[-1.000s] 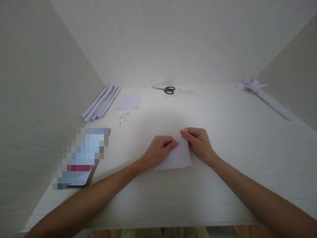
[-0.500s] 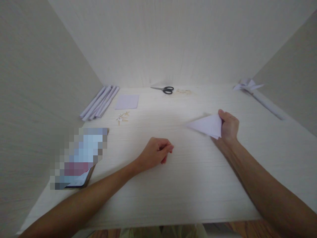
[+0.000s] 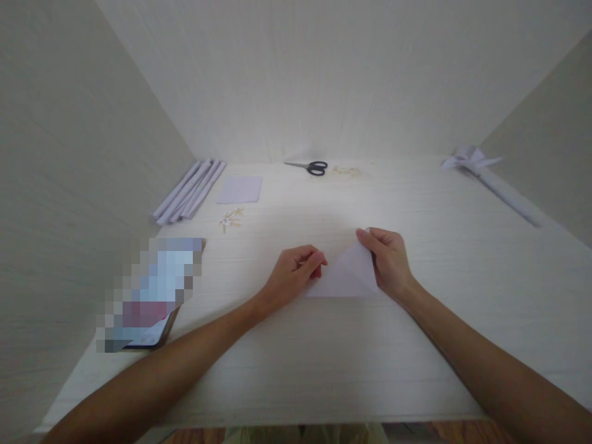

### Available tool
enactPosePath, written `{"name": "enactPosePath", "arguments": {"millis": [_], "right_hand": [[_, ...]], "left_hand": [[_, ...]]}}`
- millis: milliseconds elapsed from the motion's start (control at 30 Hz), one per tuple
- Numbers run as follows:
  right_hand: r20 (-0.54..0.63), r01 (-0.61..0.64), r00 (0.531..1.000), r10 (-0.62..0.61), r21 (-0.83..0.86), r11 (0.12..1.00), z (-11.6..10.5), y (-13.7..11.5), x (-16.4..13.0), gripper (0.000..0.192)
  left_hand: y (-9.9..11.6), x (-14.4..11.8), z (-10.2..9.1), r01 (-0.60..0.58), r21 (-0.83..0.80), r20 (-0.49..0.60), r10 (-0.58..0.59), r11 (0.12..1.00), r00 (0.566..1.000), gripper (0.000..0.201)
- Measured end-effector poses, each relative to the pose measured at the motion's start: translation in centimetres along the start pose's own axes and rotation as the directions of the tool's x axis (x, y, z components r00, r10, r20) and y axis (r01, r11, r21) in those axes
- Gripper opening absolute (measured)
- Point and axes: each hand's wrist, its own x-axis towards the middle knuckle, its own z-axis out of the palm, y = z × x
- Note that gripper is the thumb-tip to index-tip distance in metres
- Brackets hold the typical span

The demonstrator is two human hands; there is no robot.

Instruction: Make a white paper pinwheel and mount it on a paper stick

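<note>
A pale lilac paper folded into a triangle [image 3: 345, 277] lies flat on the white table [image 3: 296, 357] in front of me. My right hand [image 3: 388, 262] rests on its right side, fingers pinching the top corner. My left hand [image 3: 296, 274] sits loosely curled just left of the triangle, its fingertips near the left edge; I cannot tell whether they touch it.
A phone [image 3: 148, 296] lies at the left. Farther back are several rolled paper tubes [image 3: 189, 190], a flat lilac square sheet [image 3: 239, 189], small wooden bits [image 3: 231, 218], scissors [image 3: 309, 166], and a paper tube with a folded top [image 3: 490, 179] at the right. Walls enclose three sides.
My right hand lifted the folded paper out to the right, then brought it back down to the table as a triangle beside my left hand, which let go of it.
</note>
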Motion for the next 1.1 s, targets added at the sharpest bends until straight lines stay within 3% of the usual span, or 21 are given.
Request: {"name": "enactPosePath", "arguments": {"millis": [167,267,367,567,667,767,900,1000,1100], "right_hand": [[0.162,0.081,0.986,-0.047,-0.213,0.974,1.0,0.7,-0.7,0.039],[0.193,0.135,0.978,-0.078,-0.302,0.944,1.3,0.3,-1.1,0.039],[0.181,0.150,0.978,-0.100,-0.289,0.946,1.1,0.3,-1.1,0.039],[0.033,0.134,0.991,-0.131,-0.106,0.985,0.1,0.6,-0.1,0.040],[-0.120,0.099,0.988,-0.102,-0.026,0.995,-0.4,-0.1,0.5,0.040],[-0.293,0.108,0.952,-0.091,0.041,0.993,-1.2,-0.8,1.5,0.038],[-0.480,0.228,0.868,-0.123,0.167,0.959,-2.0,-1.0,2.4,0.037],[-0.401,0.192,0.911,-0.099,0.198,0.961,-1.4,-0.9,2.0,0.040],[-0.253,0.136,0.963,-0.090,0.173,0.975,-0.1,-0.6,0.9,0.026]], "left_hand": [[0.3,-0.2,0.2,-0.033,0.069,0.115,0.025,0.997,0.993,0.027],[0.4,-0.2,0.2,-0.056,0.107,0.143,0.040,0.993,0.989,0.027],[0.5,-0.4,0.2,-0.073,0.148,0.152,0.050,0.986,0.987,0.026],[0.4,-0.5,0.3,-0.113,0.212,0.170,0.078,0.971,0.982,0.025],[0.4,-0.4,0.2,-0.124,0.214,0.181,0.086,0.969,0.980,0.024],[0.3,-0.4,0.1,-0.132,0.210,0.165,0.098,0.969,0.981,0.024],[-0.1,0.0,0.0,-0.052,-0.004,0.087,0.052,0.999,0.995,0.025],[-0.5,0.5,0.0,-0.051,-0.321,-0.056,0.034,0.946,0.998,0.023],[-0.8,1.1,0.1,-0.091,-0.519,-0.146,0.017,0.850,0.989,0.035]]}}
